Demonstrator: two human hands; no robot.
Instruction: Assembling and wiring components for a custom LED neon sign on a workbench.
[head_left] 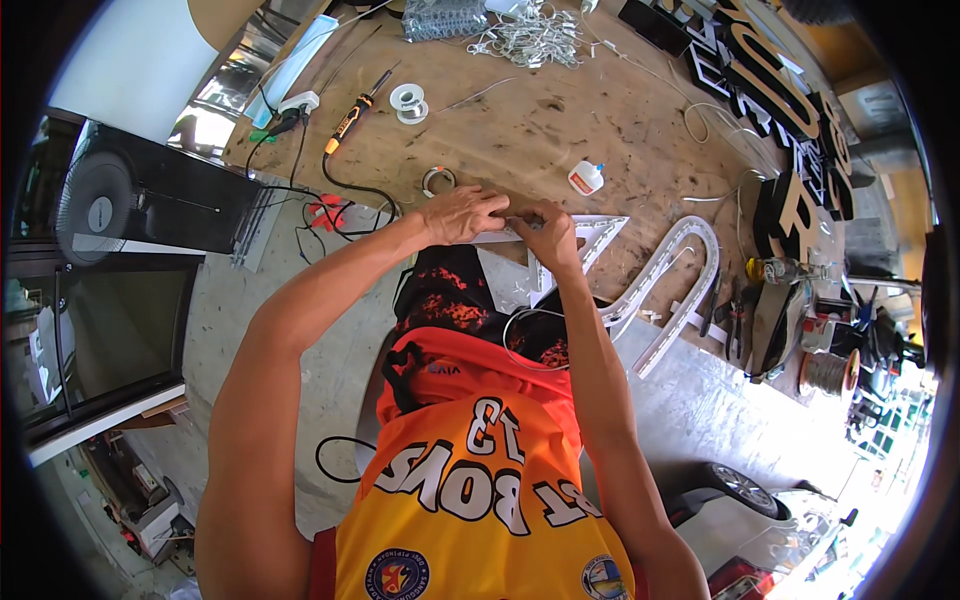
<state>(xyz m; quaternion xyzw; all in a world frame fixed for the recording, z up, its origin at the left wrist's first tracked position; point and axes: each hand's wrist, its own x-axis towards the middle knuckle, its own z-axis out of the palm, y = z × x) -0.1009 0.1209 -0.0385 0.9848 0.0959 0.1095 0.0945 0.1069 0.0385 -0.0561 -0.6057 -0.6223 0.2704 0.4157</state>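
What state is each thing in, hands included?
Left hand: fingers bent, grip unclear
Right hand: fingers bent, grip unclear
Angular white piece: no visible glow
Curved white piece: no visible glow
Soldering iron: lying down, unheld
Solder spool: wire wound on
White bottle: upright or lying unclear
Fan: spinning or still unclear

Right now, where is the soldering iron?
In the head view, the soldering iron lies at upper left on the wooden table, between the white socket and the small spool.
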